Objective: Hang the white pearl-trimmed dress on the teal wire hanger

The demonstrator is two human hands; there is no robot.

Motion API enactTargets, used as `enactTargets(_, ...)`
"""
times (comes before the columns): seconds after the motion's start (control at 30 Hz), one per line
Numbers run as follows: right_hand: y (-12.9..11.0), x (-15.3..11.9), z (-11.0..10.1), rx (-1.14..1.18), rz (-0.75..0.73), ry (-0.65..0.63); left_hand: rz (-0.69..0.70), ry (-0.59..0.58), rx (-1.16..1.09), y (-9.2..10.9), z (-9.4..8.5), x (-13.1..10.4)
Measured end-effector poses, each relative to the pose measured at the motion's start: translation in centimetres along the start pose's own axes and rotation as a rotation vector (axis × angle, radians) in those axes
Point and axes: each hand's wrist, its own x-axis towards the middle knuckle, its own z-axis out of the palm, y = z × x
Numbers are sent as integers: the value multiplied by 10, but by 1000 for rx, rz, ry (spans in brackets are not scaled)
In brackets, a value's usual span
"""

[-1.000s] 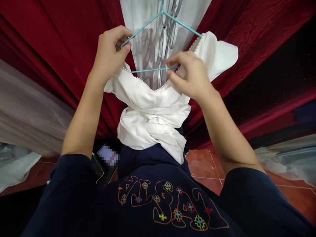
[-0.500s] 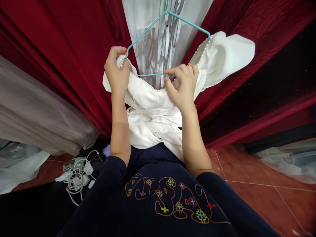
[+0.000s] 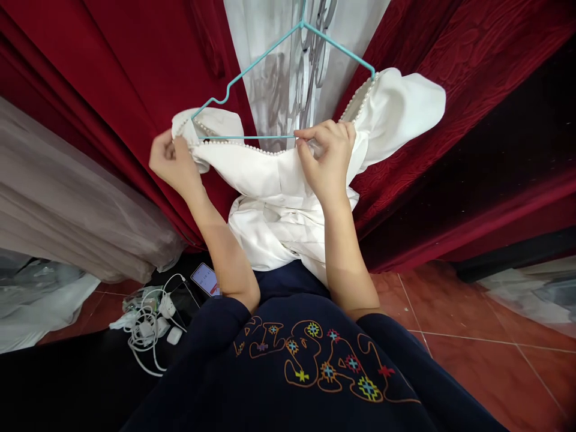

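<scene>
A white dress (image 3: 265, 174) with a beaded neckline hangs on a light-blue hanger (image 3: 265, 55), its lower part bunched near my lap. My left hand (image 3: 173, 159) pinches the dress's left sleeve beside the hanger's left end; the fingertips are partly behind the fabric. My right hand (image 3: 327, 156) has thumb and index finger closed on the hanger's lower bar, at the middle of the neckline. On the right, the other puffed sleeve (image 3: 405, 114) hangs from the hanger's right end.
Red drapes (image 3: 148, 72) and a sheer white curtain (image 3: 261, 90) hang ahead. At the lower left, tangled white cables (image 3: 144, 336) and a phone (image 3: 204, 279) lie on a black surface. Beige tulle (image 3: 81, 192) hangs at the left, above red floor tiles (image 3: 477, 360).
My left hand has moved left and down with the left sleeve, uncovering the hanger's left end and stretching the neckline. The right sleeve has shifted slightly left.
</scene>
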Motion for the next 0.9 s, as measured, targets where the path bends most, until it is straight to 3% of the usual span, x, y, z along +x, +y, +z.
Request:
enactTargets(0.1,8,1,-3,6,4,9,-140,-33,-56,-16,0,-38)
enactTargets(0.2,12,3,-4,62,34,27,-346,-110,-40,-26,11,-56)
enactTargets(0.33,8,7,1,265,73,60,-627,62,-219,-28,13,-63)
enactTargets(0.4,5,9,5,351,95,47,-677,106,-299,-24,7,-66)
enactTargets(0.47,3,10,8,384,118,50,-626,30,-343,-17,0,-68)
enactTargets(0.57,2,10,8,381,125,83,-442,-151,-421,3,-3,-68)
enactTargets(0.77,3,9,0,469,110,101,-260,-507,-571,64,20,-79)
enactTargets(0.9,10,12,3,582,104,112,-201,-605,-606,85,27,-87)
